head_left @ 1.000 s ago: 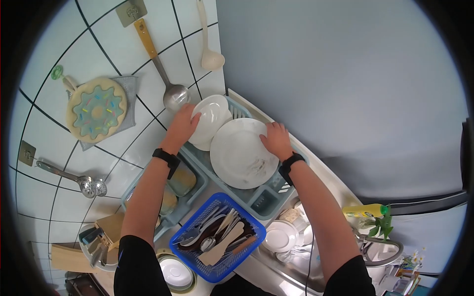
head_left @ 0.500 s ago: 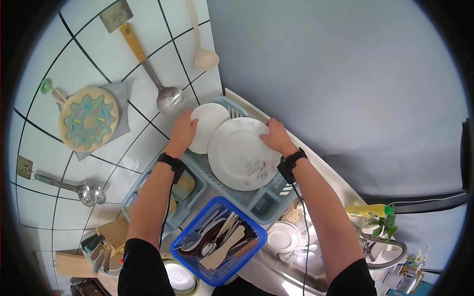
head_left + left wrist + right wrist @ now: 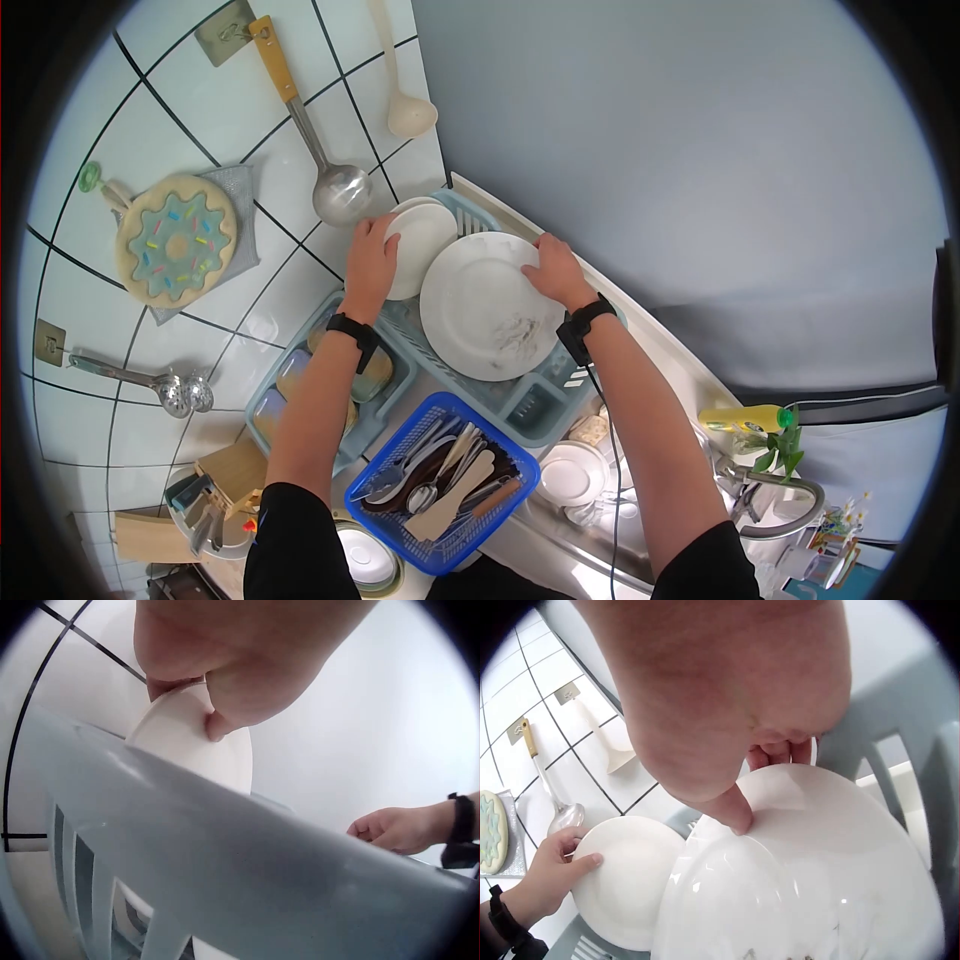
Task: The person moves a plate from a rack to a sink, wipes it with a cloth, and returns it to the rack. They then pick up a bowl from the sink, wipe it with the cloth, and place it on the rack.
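Note:
My left hand (image 3: 370,268) grips the rim of a small white plate (image 3: 428,252), its thumb on the plate's face (image 3: 184,742). Behind that plate the edge of another white plate (image 3: 413,204) shows. My right hand (image 3: 556,272) holds the upper right rim of a large white plate (image 3: 475,305) with a grey pattern, thumb in front and the other fingers behind. Both plates stand tilted in a blue-grey dish rack (image 3: 585,408). In the right wrist view the large plate (image 3: 832,840) overlaps the small one (image 3: 626,892).
A blue basket (image 3: 360,498) of cutlery stands in front of the rack. To the right, a sink holds plates (image 3: 573,474) and spoons. Ladles (image 3: 340,195) and a donut-shaped potholder (image 3: 177,243) hang on the tiled wall. A second rack section (image 3: 400,385) holds containers at the left.
The small plate in my left hand has shifted and tilted, and a plate edge now shows behind it. My right hand stays at the large plate's rim. The head view has shifted slightly.

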Demonstrator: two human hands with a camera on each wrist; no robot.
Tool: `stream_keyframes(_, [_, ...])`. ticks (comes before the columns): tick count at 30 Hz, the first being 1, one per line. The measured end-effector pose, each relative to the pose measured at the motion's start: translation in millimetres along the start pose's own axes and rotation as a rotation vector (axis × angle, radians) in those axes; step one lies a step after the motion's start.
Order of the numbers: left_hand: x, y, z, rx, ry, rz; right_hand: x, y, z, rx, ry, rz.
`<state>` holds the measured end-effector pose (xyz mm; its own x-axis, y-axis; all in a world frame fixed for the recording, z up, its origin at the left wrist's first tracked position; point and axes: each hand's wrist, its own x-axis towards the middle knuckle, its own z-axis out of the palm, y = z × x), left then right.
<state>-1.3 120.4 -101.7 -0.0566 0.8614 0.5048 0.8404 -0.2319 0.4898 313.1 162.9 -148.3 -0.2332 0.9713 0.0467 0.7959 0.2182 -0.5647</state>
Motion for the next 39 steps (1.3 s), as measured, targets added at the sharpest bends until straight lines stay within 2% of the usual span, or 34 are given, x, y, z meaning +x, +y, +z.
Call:
stream_keyframes(10, [-1,-18,4,-0.002,-0.021,-0.004,-2,-2,1,-0.071,0.033,-0.026])
stream_keyframes(19, [-3,-31,20,-0.001,-0.008,0.075,-7,-4,1,-0.119,0.006,-0.020])
stream_keyframes(24, [-8,-18,12,-0.034,0.010,-0.034,-7,-6,1,-0.111,0.010,-0.026])
stream_keyframes(28, [-9,-21,13,-0.058,0.041,-0.010,-8,-6,0,-0.112,0.005,-0.024])
stream_keyframes(30, [-11,-18,15,-0.045,0.049,-0.100,-9,-6,0,-0.112,0.004,-0.030])
stream_keyframes(33, [-17,-8,13,-0.017,0.096,-0.105,-9,-7,1,-0.120,0.009,-0.010])
stream_keyframes(37, [-25,-4,7,-0.034,0.065,-0.091,-11,-9,-1,-0.116,0.013,-0.013])
stream_keyframes(39, [-26,-6,9,0.042,0.116,-0.151,-11,-12,-2,-0.116,0.006,0.001])
